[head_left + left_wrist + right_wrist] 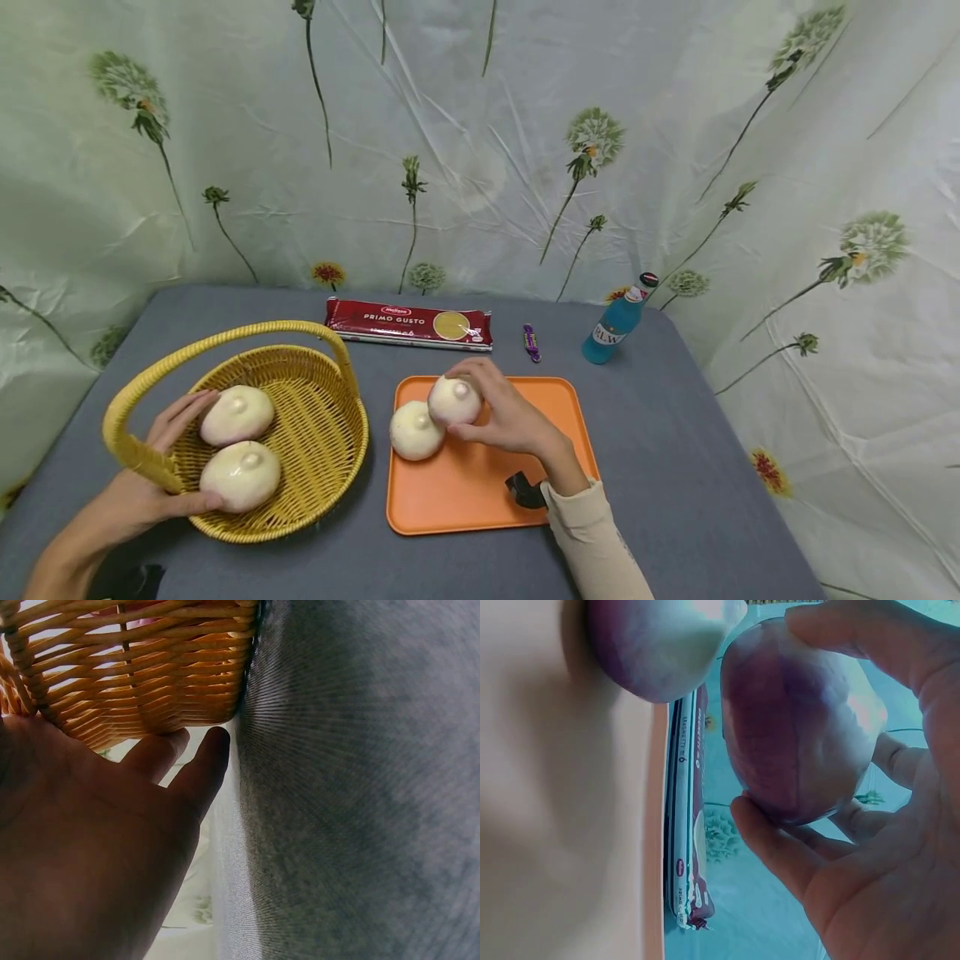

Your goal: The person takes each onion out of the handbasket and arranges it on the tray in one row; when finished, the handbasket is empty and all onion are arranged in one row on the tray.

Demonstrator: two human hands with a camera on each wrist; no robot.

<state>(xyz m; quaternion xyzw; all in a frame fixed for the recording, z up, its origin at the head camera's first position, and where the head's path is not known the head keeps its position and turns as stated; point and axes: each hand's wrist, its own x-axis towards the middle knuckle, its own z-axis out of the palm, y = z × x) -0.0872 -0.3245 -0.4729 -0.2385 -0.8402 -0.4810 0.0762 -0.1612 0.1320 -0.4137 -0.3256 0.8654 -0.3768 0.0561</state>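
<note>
My right hand point(510, 412) grips a white-and-purple turnip point(453, 402) between thumb and fingers above an orange tray point(480, 500). In the right wrist view the held turnip point(799, 727) hangs clear of the tray's surface. Beside it a second turnip point(416, 431) sits on the tray's left part. Two more turnips, an upper one point(238, 414) and a lower one point(242, 477), lie in a yellow wicker basket point(322, 442). My left hand point(142, 492) holds the basket's left side under the handle, thumb and some fingers over the rim near the turnips. Other fingers show outside the wickerwork point(150, 675).
Behind the basket and tray lies a red spaghetti packet point(408, 325). A small purple wrapped candy point(531, 342) is to its right. A blue bottle point(618, 321) stands at the back right of the grey table point(675, 483). A flowered curtain point(480, 167) hangs behind.
</note>
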